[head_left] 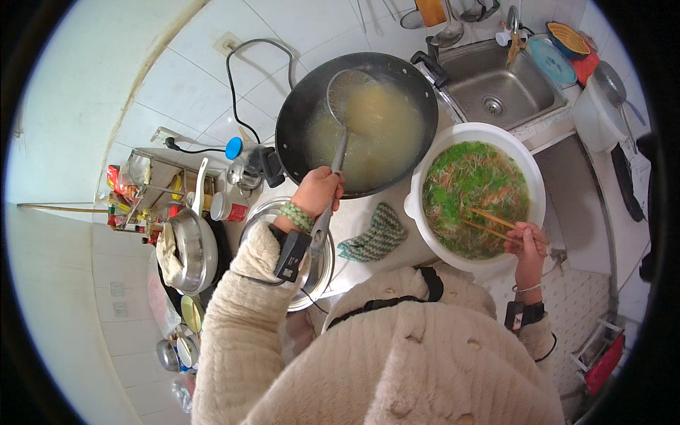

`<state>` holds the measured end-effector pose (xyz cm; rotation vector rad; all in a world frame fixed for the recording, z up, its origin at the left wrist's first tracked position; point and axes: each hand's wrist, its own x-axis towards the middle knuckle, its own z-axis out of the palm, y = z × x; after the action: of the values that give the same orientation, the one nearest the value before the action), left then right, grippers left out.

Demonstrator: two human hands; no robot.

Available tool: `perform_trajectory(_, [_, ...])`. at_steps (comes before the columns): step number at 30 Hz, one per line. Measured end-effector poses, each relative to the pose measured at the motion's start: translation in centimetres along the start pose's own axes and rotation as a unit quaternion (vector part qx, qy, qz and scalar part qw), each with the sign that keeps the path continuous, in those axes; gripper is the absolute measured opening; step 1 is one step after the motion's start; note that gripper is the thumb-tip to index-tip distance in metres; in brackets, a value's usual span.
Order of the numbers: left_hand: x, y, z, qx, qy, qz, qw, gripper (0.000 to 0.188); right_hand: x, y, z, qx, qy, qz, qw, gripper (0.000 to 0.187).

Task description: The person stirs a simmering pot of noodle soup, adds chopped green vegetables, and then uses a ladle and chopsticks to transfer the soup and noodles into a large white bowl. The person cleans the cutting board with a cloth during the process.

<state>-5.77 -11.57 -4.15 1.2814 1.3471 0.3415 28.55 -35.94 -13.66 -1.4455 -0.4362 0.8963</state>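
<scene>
My left hand [320, 195] is closed round the grey handle of a skimmer [341, 99]. The skimmer's round mesh head hangs over the left part of a large black wok [287, 120], which holds cloudy yellowish liquid [386, 134] with paler matter near its far side. In my right hand [530, 241] is a pair of wooden chopsticks [494, 219], their tips down in a big white basin [533, 170]. Shredded green leaves, pale strands and orange shreds [476, 188] fill the basin in liquid. Steam or glare blurs what lies under the wok's surface.
A green-and-white knitted cloth [375, 234] lies between the wok and my body, beside a steel bowl [327, 265]. A steel sink [496, 85] is at the far right. To the left stand a lidded pan [195, 251] and a rack of jars [145, 195]. A black cord [234, 85] runs along the wall.
</scene>
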Motion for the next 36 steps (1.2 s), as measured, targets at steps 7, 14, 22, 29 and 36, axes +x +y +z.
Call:
perform_trajectory(7, [-2.0,0.1,1.1,-0.123,-0.079,-0.023,0.989,0.022,-0.3,-0.5,0.5,-0.01,-0.012,-0.005,1.0,0.026])
perform_trajectory(14, [-4.9,-0.3,0.3,-0.242,-0.12,-0.048,0.962,0.022,-0.3,-0.4,0.4,-0.002,-0.016,-0.004,1.0,0.027])
perform_trajectory(22, [-6.5,-0.9,-4.2,-0.091,0.013,0.008,0.996,0.023,-0.2,0.1,0.2,-0.004,-0.029,-0.011,1.0,0.026])
perform_trajectory(29, [-7.0,-1.5,-8.9,0.274,0.163,0.042,0.947,0.02,0.0,0.2,0.3,-0.004,-0.023,-0.003,1.0,0.026])
perform_trajectory(36, [-8.1,-0.6,-8.1,0.32,0.107,-0.023,0.941,0.023,0.3,-0.2,0.0,-0.003,-0.029,-0.007,1.0,0.026])
